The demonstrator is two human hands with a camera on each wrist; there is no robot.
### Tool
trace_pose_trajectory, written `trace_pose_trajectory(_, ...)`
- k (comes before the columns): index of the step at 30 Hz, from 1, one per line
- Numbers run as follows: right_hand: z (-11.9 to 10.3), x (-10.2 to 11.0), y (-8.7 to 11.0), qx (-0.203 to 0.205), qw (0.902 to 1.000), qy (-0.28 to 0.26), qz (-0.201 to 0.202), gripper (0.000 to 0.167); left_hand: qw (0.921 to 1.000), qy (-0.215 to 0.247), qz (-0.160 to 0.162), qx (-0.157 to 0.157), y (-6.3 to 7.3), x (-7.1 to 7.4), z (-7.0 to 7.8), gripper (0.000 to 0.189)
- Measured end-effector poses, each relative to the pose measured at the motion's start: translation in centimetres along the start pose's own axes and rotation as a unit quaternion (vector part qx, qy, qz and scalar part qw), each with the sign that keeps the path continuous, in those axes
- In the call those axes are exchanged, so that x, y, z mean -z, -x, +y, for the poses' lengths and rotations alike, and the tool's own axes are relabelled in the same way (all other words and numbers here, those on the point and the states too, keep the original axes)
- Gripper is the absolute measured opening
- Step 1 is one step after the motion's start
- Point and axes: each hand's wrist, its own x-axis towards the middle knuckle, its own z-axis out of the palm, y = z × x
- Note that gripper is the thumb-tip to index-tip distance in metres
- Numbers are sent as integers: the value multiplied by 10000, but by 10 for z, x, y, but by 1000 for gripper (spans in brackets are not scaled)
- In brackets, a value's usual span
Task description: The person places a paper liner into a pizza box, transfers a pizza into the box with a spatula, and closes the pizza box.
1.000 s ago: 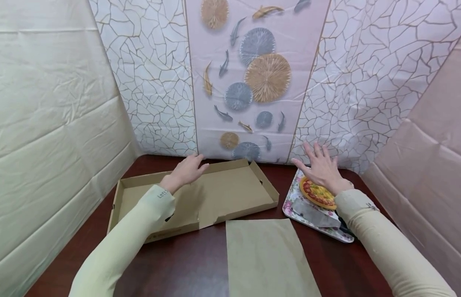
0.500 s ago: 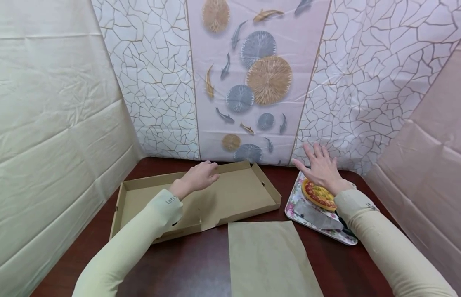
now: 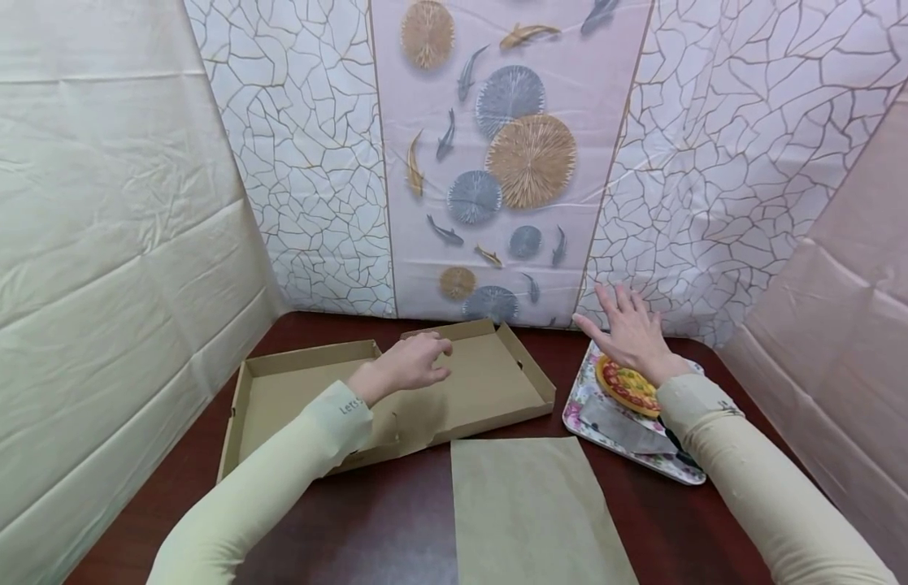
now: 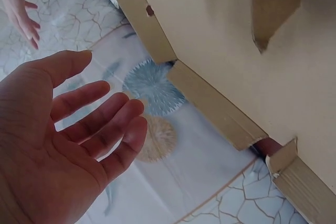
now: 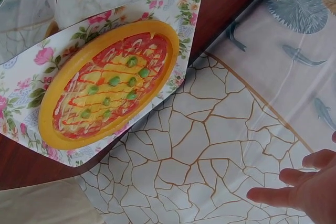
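My left hand (image 3: 413,363) hovers over the middle of an opened cardboard box (image 3: 493,382), palm turned to the right. In the left wrist view its fingers (image 4: 102,100) bend loosely around nothing. To the right, my right hand (image 3: 632,335) is raised with fingers spread, holding nothing. Behind and below it is a floral tray (image 3: 576,400) bearing a round pizza (image 5: 110,85) with a yellow crust, red and yellow topping and green bits. Beside the pizza lies a wide shiny metal blade (image 3: 622,426); the right sleeve partly hides its dark handle.
A brown paper sheet (image 3: 537,504) lies in front of the box on the dark red table (image 3: 380,520). Patterned cloth (image 3: 322,179) hangs along the table's back edge, with pale cloth walls (image 3: 117,244) at both sides.
My left hand has moved to the right across the box, its fingers bending a little more. My right hand stays nearly still, and the head view has shifted slightly.
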Motion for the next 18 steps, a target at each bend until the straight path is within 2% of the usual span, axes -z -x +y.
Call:
trace_pose_trajectory(9,1,1,1,20,10000,-51,31,84,9992,-66,-244,-298,-3,-5,14,29)
trace_pose_trajectory(18,-1,0,1,44,10000,56,52,83,9951,-288,-432,-846,-4,-14,29,31)
